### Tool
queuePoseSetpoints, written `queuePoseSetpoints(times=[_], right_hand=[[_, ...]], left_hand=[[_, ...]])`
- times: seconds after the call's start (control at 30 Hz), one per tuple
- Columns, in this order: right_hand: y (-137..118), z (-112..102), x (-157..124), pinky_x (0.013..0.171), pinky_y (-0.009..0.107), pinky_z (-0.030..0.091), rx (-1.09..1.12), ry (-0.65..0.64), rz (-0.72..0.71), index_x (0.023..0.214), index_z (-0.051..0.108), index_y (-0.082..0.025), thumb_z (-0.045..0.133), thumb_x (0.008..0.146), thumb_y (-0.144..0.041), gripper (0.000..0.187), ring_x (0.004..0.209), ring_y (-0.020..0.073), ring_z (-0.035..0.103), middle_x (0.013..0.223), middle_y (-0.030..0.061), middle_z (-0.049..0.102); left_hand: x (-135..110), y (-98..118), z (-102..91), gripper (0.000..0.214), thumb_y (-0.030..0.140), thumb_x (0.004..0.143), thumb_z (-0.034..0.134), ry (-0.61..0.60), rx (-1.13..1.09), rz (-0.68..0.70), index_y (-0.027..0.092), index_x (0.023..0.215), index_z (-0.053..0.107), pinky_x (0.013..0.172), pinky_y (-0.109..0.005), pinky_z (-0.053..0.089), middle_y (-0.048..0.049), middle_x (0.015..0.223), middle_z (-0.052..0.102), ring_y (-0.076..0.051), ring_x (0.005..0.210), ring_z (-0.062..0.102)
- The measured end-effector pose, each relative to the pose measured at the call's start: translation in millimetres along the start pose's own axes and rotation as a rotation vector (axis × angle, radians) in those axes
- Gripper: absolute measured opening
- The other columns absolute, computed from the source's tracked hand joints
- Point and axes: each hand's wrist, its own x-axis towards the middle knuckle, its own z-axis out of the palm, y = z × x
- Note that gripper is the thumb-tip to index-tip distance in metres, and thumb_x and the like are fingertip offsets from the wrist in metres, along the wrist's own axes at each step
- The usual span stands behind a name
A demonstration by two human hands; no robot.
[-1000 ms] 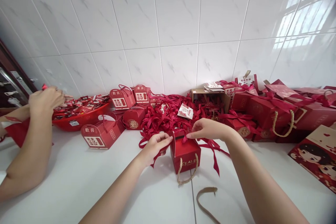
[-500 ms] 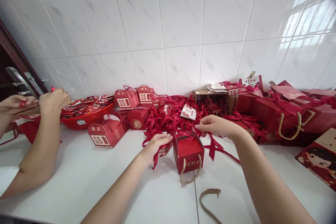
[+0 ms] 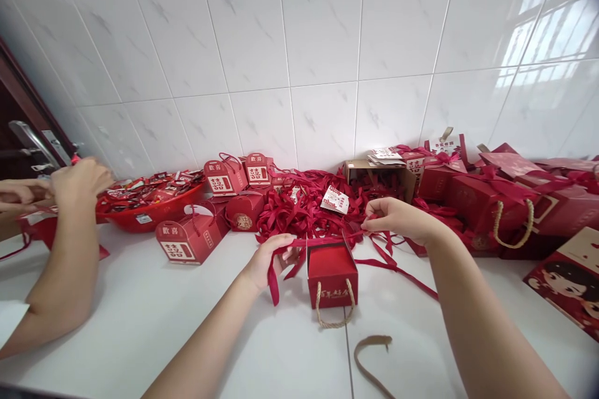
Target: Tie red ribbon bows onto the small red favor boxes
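White counter [image 3: 140,318]: left hand [image 3: 270,260], right hand [image 3: 397,219], each tight on ribbon [image 3: 327,240], now farther apart.

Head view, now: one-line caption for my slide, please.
Left hand and right hand hold a red ribbon taut across a small red gift box on a white counter.

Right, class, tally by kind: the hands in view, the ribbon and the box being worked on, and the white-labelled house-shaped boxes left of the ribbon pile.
Hands: 4 (left hand, right hand, co-worker's nearer hand, farther hand)
Held ribbon: 1
Rope-handled box: 1
White-labelled boxes: 3
Total: 9
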Motion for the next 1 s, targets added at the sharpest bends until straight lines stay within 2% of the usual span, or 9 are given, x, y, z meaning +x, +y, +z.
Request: queuePoseSetpoints(times=[0.13, 0.23, 0.3, 0.4, 0.57, 0.8, 0.9, 1.0], right_hand=[[-0.5, 0.8, -0.6, 0.054, 0.023, 0.038, -0.017, -0.036, 0.046, 0.081, 0.049, -0.021, 0.070, 0.063, -0.018, 0.028, 0.062, 0.0135, 0.057, 0.070, -0.0011, 0.065], [-3.6, 1.6, -2.5, 0.057, 0.025, 0.042, -0.101, -0.122, 0.096, 0.091, 0.054, -0.020, 0.069, 0.071, -0.029, 0.026, 0.067, 0.0161, 0.062, 0.078, 0.0025, 0.068], [-6.2, 3.7, -3.0, 0.060, 0.026, 0.045, -0.150, -0.194, 0.092, 0.090, 0.059, -0.019, 0.062, 0.078, -0.043, 0.027, 0.070, 0.0173, 0.065, 0.085, 0.0048, 0.068], [-9.5, 9.7, -1.6, 0.063, 0.028, 0.047, -0.207, -0.294, 0.080, 0.087, 0.063, -0.017, 0.052, 0.082, -0.057, 0.042, 0.068, 0.0177, 0.065, 0.088, 0.0068, 0.067], [-6.6, 19.1, 5.4, 0.064, 0.028, 0.045, -0.261, -0.325, 0.052, 0.074, 0.063, -0.016, 0.057, 0.079, -0.058, 0.043, 0.072, 0.0178, 0.061, 0.077, 0.0052, 0.064], [14.6, 22.4, 16.8, 0.071, 0.027, 0.050, 0.116, -0.422, 0.020, 0.065, 0.050, -0.017, 0.071, 0.071, -0.052, 0.041, 0.070, 0.0124, 0.057, 0.068, -0.0022, 0.054], [16.8, 24.6, 18.6, 0.066, 0.027, 0.050, 0.254, -0.456, 0.034, 0.073, 0.050, -0.017, 0.075, 0.068, -0.048, 0.040, 0.066, 0.0115, 0.059, 0.069, -0.0031, 0.056], [15.2, 26.3, 19.2, 0.056, 0.021, 0.044, 0.256, -0.460, 0.005, 0.078, 0.052, -0.017, 0.080, 0.064, -0.041, 0.040, 0.059, 0.0081, 0.054, 0.069, -0.0044, 0.056]], left_hand=[[-0.9, -0.1, 0.7, 0.028, 0.027, 0.071, 0.064, 0.009, -0.005, -0.006, 0.017, 0.049, 0.049, 0.059, -0.024, 0.042, 0.0032, 0.049, 0.047, -0.010, 0.051, 0.047], [-1.9, -0.5, 2.7, 0.017, 0.024, 0.069, 0.067, -0.020, 0.021, -0.029, 0.016, 0.058, 0.056, 0.057, -0.023, 0.041, 0.0017, 0.055, 0.054, -0.011, 0.054, 0.051], [-2.2, -1.2, 4.2, 0.012, 0.025, 0.070, 0.068, -0.051, 0.045, -0.050, 0.015, 0.068, 0.062, 0.057, -0.024, 0.041, -0.0014, 0.062, 0.060, -0.013, 0.058, 0.055], [-1.6, -2.7, 5.7, 0.017, 0.029, 0.072, 0.069, -0.073, 0.070, -0.062, 0.013, 0.076, 0.067, 0.058, -0.025, 0.042, -0.0048, 0.068, 0.065, -0.014, 0.060, 0.058], [1.2, -4.6, 4.9, 0.021, 0.032, 0.071, 0.073, -0.034, 0.086, -0.043, 0.011, 0.073, 0.069, 0.058, -0.023, 0.043, -0.0040, 0.066, 0.066, -0.012, 0.058, 0.058], [0.5, -3.6, 7.9, 0.018, 0.026, 0.064, 0.078, 0.046, 0.034, -0.010, 0.015, 0.065, 0.064, 0.055, -0.020, 0.044, 0.0010, 0.061, 0.064, -0.010, 0.056, 0.058], [-2.0, -1.3, 11.2, 0.017, 0.025, 0.064, 0.077, 0.061, 0.020, -0.002, 0.015, 0.065, 0.063, 0.051, -0.019, 0.043, 0.0018, 0.060, 0.063, -0.010, 0.054, 0.056], [-3.8, 0.0, 13.5, 0.019, 0.025, 0.064, 0.076, 0.056, 0.026, -0.007, 0.015, 0.064, 0.061, 0.049, -0.020, 0.041, 0.0016, 0.058, 0.061, -0.010, 0.052, 0.055]])
